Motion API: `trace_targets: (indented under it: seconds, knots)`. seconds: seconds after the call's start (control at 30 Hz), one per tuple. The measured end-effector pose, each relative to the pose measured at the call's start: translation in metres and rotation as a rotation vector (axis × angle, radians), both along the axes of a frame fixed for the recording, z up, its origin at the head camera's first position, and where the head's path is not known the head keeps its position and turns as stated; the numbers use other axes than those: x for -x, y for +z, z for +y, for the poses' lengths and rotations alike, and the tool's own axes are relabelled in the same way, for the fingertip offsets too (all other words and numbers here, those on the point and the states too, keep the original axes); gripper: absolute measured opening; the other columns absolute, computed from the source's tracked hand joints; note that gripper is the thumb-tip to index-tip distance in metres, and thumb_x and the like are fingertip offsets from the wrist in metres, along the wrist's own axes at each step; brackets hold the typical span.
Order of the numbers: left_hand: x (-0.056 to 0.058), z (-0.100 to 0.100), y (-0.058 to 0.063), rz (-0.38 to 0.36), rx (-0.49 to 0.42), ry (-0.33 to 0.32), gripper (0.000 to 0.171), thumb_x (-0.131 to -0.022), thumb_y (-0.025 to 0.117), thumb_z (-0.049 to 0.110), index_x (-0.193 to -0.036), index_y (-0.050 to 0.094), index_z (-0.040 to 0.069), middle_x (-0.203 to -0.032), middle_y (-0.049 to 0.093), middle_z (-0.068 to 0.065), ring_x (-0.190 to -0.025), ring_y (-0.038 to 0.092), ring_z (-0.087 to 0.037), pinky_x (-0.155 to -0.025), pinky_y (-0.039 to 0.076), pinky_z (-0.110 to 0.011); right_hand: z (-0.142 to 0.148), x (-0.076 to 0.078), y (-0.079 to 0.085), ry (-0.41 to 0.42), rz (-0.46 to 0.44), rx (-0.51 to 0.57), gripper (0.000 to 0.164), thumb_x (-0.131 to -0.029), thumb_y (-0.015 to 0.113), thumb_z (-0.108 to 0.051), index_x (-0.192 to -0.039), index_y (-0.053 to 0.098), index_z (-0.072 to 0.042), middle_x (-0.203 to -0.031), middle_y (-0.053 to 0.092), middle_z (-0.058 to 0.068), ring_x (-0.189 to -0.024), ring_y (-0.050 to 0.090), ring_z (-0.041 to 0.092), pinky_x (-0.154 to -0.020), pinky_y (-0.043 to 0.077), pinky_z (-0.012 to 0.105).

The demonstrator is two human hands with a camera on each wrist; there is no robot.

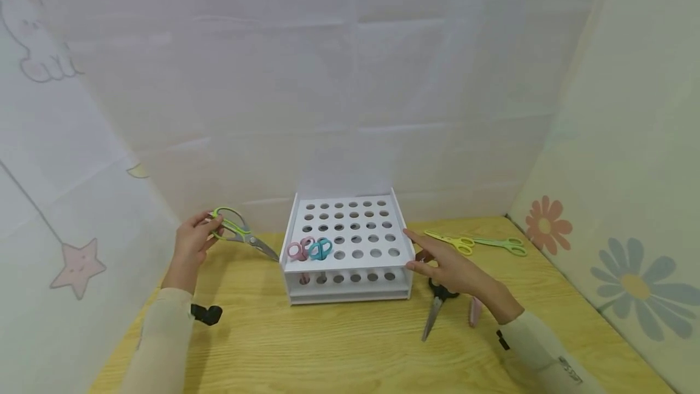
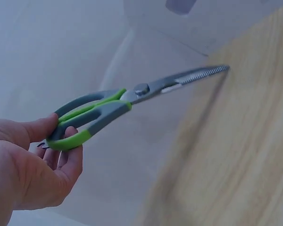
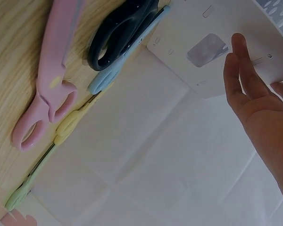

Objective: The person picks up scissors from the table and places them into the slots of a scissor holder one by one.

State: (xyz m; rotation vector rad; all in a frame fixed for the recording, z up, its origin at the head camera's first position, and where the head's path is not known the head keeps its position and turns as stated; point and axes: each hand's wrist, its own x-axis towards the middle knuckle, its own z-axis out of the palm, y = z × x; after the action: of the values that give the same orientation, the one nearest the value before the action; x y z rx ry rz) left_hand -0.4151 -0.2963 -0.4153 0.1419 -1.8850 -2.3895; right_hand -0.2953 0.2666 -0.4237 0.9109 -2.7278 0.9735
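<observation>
By its grey-and-green handles, my left hand (image 1: 192, 241) holds a pair of kitchen scissors (image 2: 120, 99), raised off the table. Their blades point right and down, the tips close to the left side of the white rack (image 1: 347, 264). Against the rack's right side, my right hand (image 1: 451, 263) rests with mostly straight fingers, the thumb near the front corner. The right wrist view shows those fingers (image 3: 245, 70) beside the cutout in the side panel. Pink scissors (image 1: 299, 250) and teal scissors (image 1: 320, 249) stand in holes at the rack's front left.
Right of the rack lie black-handled scissors (image 1: 434, 315), pink scissors (image 3: 52, 80), light-blue scissors (image 3: 106, 77), yellow scissors (image 1: 462, 244) and pale green scissors (image 1: 505, 245). A white wall (image 1: 339, 90) stands behind the wooden table (image 1: 306, 351).
</observation>
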Motion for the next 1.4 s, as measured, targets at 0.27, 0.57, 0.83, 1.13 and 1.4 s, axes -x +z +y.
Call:
trace_targets:
  seconds: [0.27,0.57,0.83,1.13,1.4]
  knots:
    - [0.005,0.015,0.008,0.119,0.032,0.046,0.048,-0.095,0.073,0.010,-0.138,0.053,0.002,-0.108,0.064,-0.002,-0.085,0.062,-0.013,-0.071,0.055,-0.024,0.002,0.001,0.002,0.004,0.014,0.008,0.075,-0.102,0.063,-0.034,-0.162,0.025,-0.011,-0.156,0.041,0.012,-0.108,0.065,0.019,-0.086,0.054,0.040]
    - [-0.001,0.033,0.010,0.181,0.024,0.054,0.050,-0.091,0.077,0.008,-0.138,0.059,0.000,-0.120,0.066,-0.008,-0.094,0.065,-0.013,-0.078,0.056,-0.022,0.003,-0.006,0.002,0.002,0.017,0.011,0.075,-0.102,0.063,-0.032,-0.162,0.025,-0.008,-0.155,0.041,0.015,-0.107,0.065,0.019,-0.085,0.054,0.040]
    - [-0.010,0.031,0.010,0.199,0.034,0.046,0.055,-0.091,0.077,0.008,-0.141,0.057,-0.003,-0.131,0.065,-0.011,-0.102,0.068,-0.012,-0.082,0.055,-0.022,0.000,-0.004,-0.003,0.021,0.032,0.005,0.075,-0.103,0.062,-0.034,-0.162,0.024,-0.009,-0.157,0.039,0.013,-0.107,0.065,0.020,-0.087,0.054,0.041]
    - [-0.012,0.040,0.008,0.234,0.172,0.122,0.048,-0.092,0.077,0.015,-0.135,0.061,0.000,-0.129,0.066,-0.010,-0.103,0.064,-0.012,-0.085,0.054,-0.022,-0.004,-0.001,-0.007,0.031,0.003,0.032,0.074,-0.103,0.063,-0.032,-0.162,0.024,-0.011,-0.159,0.036,0.013,-0.107,0.066,0.020,-0.088,0.054,0.042]
    - [0.000,0.063,-0.017,0.204,0.251,0.063,0.051,-0.095,0.074,0.032,-0.129,0.062,-0.003,-0.120,0.067,-0.010,-0.107,0.062,-0.017,-0.090,0.053,-0.029,-0.001,0.000,-0.005,0.014,-0.026,0.022,0.076,-0.103,0.061,-0.036,-0.164,0.020,-0.014,-0.160,0.035,0.009,-0.108,0.065,0.018,-0.089,0.054,0.040]
